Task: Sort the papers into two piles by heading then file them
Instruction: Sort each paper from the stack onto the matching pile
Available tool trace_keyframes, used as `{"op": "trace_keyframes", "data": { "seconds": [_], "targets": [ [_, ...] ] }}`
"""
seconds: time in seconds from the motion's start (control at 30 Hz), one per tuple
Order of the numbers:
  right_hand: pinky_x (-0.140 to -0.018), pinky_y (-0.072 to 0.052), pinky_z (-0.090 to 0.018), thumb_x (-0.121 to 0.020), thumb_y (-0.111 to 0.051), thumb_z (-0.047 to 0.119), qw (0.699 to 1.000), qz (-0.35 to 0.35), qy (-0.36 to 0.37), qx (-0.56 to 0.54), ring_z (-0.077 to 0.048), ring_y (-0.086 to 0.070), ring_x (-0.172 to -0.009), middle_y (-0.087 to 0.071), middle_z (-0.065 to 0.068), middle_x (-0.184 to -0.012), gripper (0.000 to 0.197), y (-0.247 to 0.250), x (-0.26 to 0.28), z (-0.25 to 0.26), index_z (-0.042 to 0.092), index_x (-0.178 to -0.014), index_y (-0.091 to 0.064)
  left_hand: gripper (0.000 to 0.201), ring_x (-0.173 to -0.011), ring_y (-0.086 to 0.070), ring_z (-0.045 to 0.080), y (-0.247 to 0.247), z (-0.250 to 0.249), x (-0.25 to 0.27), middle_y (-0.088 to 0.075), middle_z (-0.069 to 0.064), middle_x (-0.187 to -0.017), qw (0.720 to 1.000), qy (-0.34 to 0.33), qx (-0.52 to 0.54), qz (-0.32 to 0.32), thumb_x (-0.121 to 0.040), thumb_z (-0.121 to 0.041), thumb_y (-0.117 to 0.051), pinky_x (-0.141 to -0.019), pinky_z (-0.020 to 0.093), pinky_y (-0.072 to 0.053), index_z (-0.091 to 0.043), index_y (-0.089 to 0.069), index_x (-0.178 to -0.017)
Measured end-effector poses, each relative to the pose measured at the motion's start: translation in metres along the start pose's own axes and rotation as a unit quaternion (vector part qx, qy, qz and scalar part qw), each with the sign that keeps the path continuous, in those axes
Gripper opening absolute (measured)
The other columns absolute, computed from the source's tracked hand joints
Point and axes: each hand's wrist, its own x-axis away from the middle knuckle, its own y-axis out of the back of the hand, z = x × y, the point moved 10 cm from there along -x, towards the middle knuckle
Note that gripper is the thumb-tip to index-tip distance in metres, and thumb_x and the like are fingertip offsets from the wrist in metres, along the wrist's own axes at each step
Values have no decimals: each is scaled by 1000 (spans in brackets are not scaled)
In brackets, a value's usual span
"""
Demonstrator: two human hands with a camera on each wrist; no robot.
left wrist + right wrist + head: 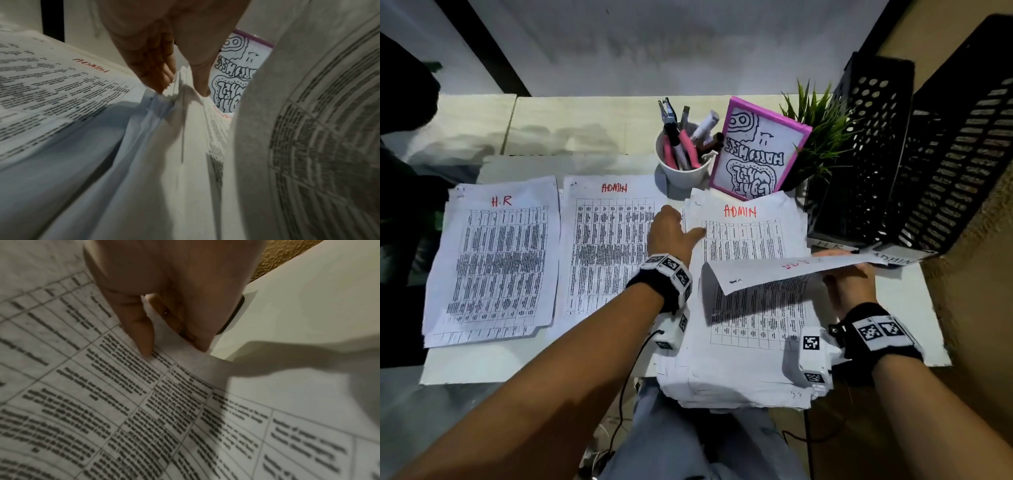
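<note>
pen cup (683, 173), framed drawing (756, 150) (pink), plant (822, 126)

White table (585, 126) bears H.R pile (496, 260), ADMIN pile (606, 246), thick stack (743, 359) — plus cup (683, 176), frame (756, 150), plant (822, 126), trays (869, 154).

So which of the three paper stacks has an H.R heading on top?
The leftmost stack, headed H.R in red; the middle stack and the thick right stack both show ADMIN.
</note>
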Motion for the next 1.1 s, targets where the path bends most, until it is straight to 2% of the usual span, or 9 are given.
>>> {"op": "trace_keyframes", "data": {
  "seconds": [0.3, 0.4, 0.47, 0.57, 0.63, 0.77, 0.9, 1.03, 1.1],
  "targets": [
    [-55, -53, -17, -75, -52, -23, 992, 56, -48, -104, -10, -69, -61, -71, 1, -64, 27, -22, 16, 0, 3, -79, -58, 14, -77, -65, 29, 14, -8, 3, -73, 10, -83, 995, -76, -44, -52, -86, -19, -63, -62, 26, -43, -11, -73, -91],
    [-54, -54, -19, -75, -53, -24, 992, 41, -59, -100, -15, -69, -63, -70, 1, -62, 28, -22, 19, 0, 3, -78, -57, 15, -83, -70, 26, 23, -13, 14, -75, 10, -92, 987, -141, 11, -70, -86, -15, -64, -75, 34, -55, -13, -75, -97],
    [-55, -56, -21, -77, -52, -24, 993, 34, -62, -93, -15, -68, -64, -69, -2, -68, 28, -21, 20, 1, 3, -81, -56, 15, -90, -69, 18, 27, -24, 29, -73, 9, -101, 975, -203, 73, -53, -86, -7, -65, -83, 23, -52, -8, -73, -99],
    [-61, -58, -23, -77, -50, -26, 993, 48, -66, -85, -17, -68, -74, -68, -5, -86, 36, -21, 23, 4, 4, -95, -57, 12, -67, -59, -7, 27, -35, 53, -70, -1, -83, 964, -242, 114, 3, -93, -4, -55, -60, 5, -39, -5, -65, -98],
    [-55, -56, -22, -74, -47, -31, 993, 59, -63, -86, -11, -69, -64, -70, -4, -78, 46, -21, 21, 3, 3, -105, -56, 11, -62, -54, -6, 21, -38, 69, -64, -7, -77, 959, -244, 139, 51, -96, -4, -48, -54, 9, -38, -7, -59, -97],
    [-44, -49, -17, -71, -44, -34, 996, 57, -57, -47, -9, -62, -48, -66, -6, -64, 45, -19, 22, 2, 3, -93, -58, 9, -81, -60, 13, 6, -43, 93, -64, -2, -88, 943, -231, 202, 128, -97, -18, -44, -72, 27, -48, -13, -52, -97],
    [-46, -45, -11, -76, -44, -29, 996, 37, -21, -74, 2, -56, -43, -57, 10, -43, 30, -17, 27, 9, 0, -75, -49, 26, -79, -54, 10, 0, -48, 98, -59, -1, -86, 927, -162, 303, 153, -98, -37, -43, -74, 31, -45, -12, -51, -95],
    [-59, -51, -12, -85, -50, -16, 994, 28, -19, -106, -8, -66, -67, -69, 6, -63, 19, -11, 23, 9, -1, -95, -55, 53, -102, -61, 14, -14, -24, 93, -64, 0, -107, 899, -41, 408, 156, -84, -67, -47, -91, 37, -47, -18, -53, -103],
    [-60, -51, -12, -87, -48, -13, 992, 27, -31, -121, -11, -62, -74, -69, 4, -68, 21, -14, 20, 9, 6, -92, -56, 53, -104, -59, 14, -17, -7, 93, -62, -7, -107, 912, -7, 384, 144, -73, -63, -64, -91, 37, -48, -24, -52, -107]
  ]
}}
